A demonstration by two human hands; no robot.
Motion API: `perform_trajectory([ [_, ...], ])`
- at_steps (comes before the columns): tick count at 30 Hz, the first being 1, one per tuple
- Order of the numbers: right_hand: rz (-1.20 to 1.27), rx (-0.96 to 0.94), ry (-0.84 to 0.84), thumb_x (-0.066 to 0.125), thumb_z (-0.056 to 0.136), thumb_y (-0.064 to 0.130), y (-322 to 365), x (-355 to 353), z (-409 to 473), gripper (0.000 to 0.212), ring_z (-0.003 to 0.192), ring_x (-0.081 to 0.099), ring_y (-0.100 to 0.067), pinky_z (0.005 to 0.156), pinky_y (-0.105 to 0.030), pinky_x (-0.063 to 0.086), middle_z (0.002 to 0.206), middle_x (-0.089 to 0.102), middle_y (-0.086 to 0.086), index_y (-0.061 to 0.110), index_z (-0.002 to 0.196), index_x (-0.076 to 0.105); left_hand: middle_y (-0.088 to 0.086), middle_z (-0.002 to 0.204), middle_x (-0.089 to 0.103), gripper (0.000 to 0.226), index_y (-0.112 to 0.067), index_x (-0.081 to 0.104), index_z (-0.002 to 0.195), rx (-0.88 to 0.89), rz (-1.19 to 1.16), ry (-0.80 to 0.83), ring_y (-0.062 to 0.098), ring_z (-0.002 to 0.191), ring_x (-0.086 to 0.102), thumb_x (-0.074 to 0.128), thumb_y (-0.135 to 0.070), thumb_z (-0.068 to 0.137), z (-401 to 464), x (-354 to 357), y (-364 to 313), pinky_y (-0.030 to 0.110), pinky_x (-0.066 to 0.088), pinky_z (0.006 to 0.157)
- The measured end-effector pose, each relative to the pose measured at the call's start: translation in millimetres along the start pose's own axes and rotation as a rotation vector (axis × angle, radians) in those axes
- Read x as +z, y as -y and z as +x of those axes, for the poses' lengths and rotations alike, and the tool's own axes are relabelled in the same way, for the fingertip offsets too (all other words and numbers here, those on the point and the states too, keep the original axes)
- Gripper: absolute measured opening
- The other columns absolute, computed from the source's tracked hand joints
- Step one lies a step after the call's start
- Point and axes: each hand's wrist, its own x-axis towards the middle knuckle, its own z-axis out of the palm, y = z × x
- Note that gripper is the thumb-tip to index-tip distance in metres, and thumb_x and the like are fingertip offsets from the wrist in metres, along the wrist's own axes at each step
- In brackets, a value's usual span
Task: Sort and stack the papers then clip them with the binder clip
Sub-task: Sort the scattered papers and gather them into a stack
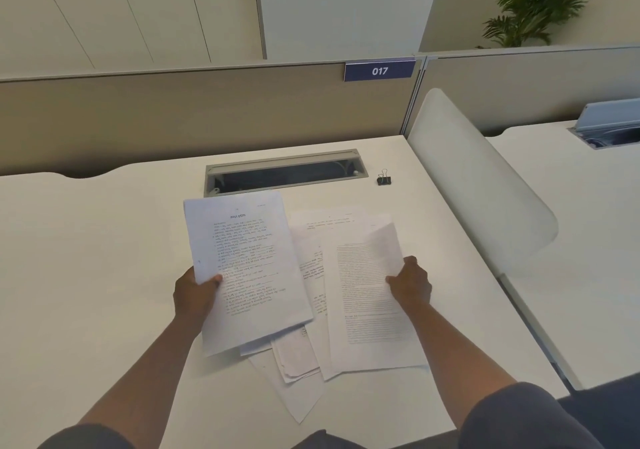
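My left hand (195,294) grips the left edge of a printed sheet (246,268), held lifted and tilted above the desk. At the right, my right hand (412,284) holds the right edge of another printed page (369,296), whose top corner curls up. Several loose papers (301,355) lie spread and overlapping on the white desk (104,275) beneath and between the two held sheets. A small black binder clip (383,179) stands on the desk at the back right, well away from both hands.
A grey cable tray opening (284,173) is sunk into the desk just behind the papers. A beige partition (207,112) with a blue "017" sign (379,70) closes the back. A white rounded divider (478,185) borders the right side.
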Motion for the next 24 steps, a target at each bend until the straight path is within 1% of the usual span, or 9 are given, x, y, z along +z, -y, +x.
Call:
perform_trajectory([
  [3, 0.088, -0.146, 0.035, 0.069, 0.086, 0.026, 13, 5, -8, 0.035, 0.108, 0.063, -0.032, 0.086, -0.035, 0.05, 0.113, 0.067, -0.014, 0.006, 0.113, 0.061, 0.016, 0.117, 0.067, 0.033, -0.007, 0.062, 0.117, -0.014, -0.028, 0.02, 0.038, 0.101, 0.064, 0.069, -0.014, 0.085, -1, -5, 1, 0.055, 0.051, 0.092],
  [5, 0.046, -0.21, 0.073, 0.067, 0.087, 0.029, 20, 12, -11, 0.036, 0.11, 0.06, -0.033, 0.088, -0.037, 0.05, 0.116, 0.062, -0.016, 0.005, 0.113, 0.061, 0.015, 0.116, 0.067, 0.033, -0.008, 0.062, 0.117, -0.018, -0.032, 0.026, 0.039, 0.101, 0.064, 0.068, -0.014, 0.085, -3, -7, 1, 0.055, 0.051, 0.092],
  [9, -0.217, -0.197, 0.153, 0.066, 0.085, 0.043, 27, 26, -16, 0.049, 0.118, 0.044, -0.032, 0.093, -0.043, 0.043, 0.128, 0.042, -0.012, 0.014, 0.122, 0.055, 0.013, 0.113, 0.068, 0.029, -0.011, 0.064, 0.114, -0.025, -0.037, 0.044, 0.037, 0.099, 0.065, 0.068, -0.014, 0.085, -7, -13, 3, 0.054, 0.052, 0.091],
  [11, -0.254, -0.178, 0.173, 0.068, 0.084, 0.046, 29, 30, -18, 0.049, 0.118, 0.04, -0.031, 0.091, -0.045, 0.041, 0.127, 0.039, -0.011, 0.017, 0.121, 0.054, 0.011, 0.11, 0.069, 0.025, -0.015, 0.064, 0.109, -0.032, -0.041, 0.048, 0.036, 0.097, 0.066, 0.068, -0.013, 0.085, -8, -15, 4, 0.053, 0.053, 0.09],
  [13, -0.262, -0.177, 0.182, 0.07, 0.082, 0.047, 32, 31, -19, 0.052, 0.118, 0.04, -0.031, 0.091, -0.046, 0.042, 0.126, 0.039, -0.01, 0.018, 0.122, 0.053, 0.009, 0.107, 0.069, 0.02, -0.02, 0.062, 0.103, -0.031, -0.04, 0.05, 0.035, 0.094, 0.066, 0.068, -0.013, 0.085, -9, -18, 6, 0.052, 0.054, 0.089],
  [15, -0.27, -0.18, 0.186, 0.072, 0.079, 0.047, 34, 31, -20, 0.055, 0.117, 0.043, -0.032, 0.09, -0.046, 0.043, 0.125, 0.041, -0.011, 0.018, 0.122, 0.052, 0.006, 0.104, 0.069, 0.019, -0.022, 0.062, 0.101, -0.026, -0.039, 0.056, 0.034, 0.093, 0.066, 0.068, -0.014, 0.085, -10, -19, 7, 0.051, 0.054, 0.089],
  [18, -0.225, -0.197, 0.175, 0.075, 0.079, 0.039, 34, 30, -23, 0.055, 0.115, 0.05, -0.032, 0.091, -0.044, 0.047, 0.121, 0.05, -0.012, 0.017, 0.123, 0.051, 0.003, 0.101, 0.068, 0.019, -0.023, 0.062, 0.1, -0.022, -0.04, 0.062, 0.034, 0.093, 0.066, 0.068, -0.015, 0.084, -10, -21, 9, 0.05, 0.054, 0.088],
  [21, -0.041, -0.227, 0.157, 0.075, 0.079, 0.02, 34, 30, -27, 0.052, 0.106, 0.062, -0.033, 0.085, -0.04, 0.054, 0.114, 0.064, -0.012, 0.015, 0.123, 0.048, 0.002, 0.1, 0.069, 0.019, -0.025, 0.062, 0.1, -0.027, -0.055, 0.077, 0.032, 0.091, 0.067, 0.068, -0.016, 0.084, -9, -21, 11, 0.048, 0.055, 0.087],
  [24, 0.089, -0.21, 0.125, 0.071, 0.081, 0.012, 36, 28, -32, 0.061, 0.102, 0.064, -0.034, 0.084, -0.04, 0.053, 0.114, 0.066, -0.015, 0.018, 0.131, 0.037, 0.001, 0.099, 0.069, 0.019, -0.025, 0.062, 0.099, -0.034, -0.082, 0.092, 0.026, 0.086, 0.067, 0.068, -0.015, 0.084, -7, -23, 14, 0.043, 0.055, 0.083],
])
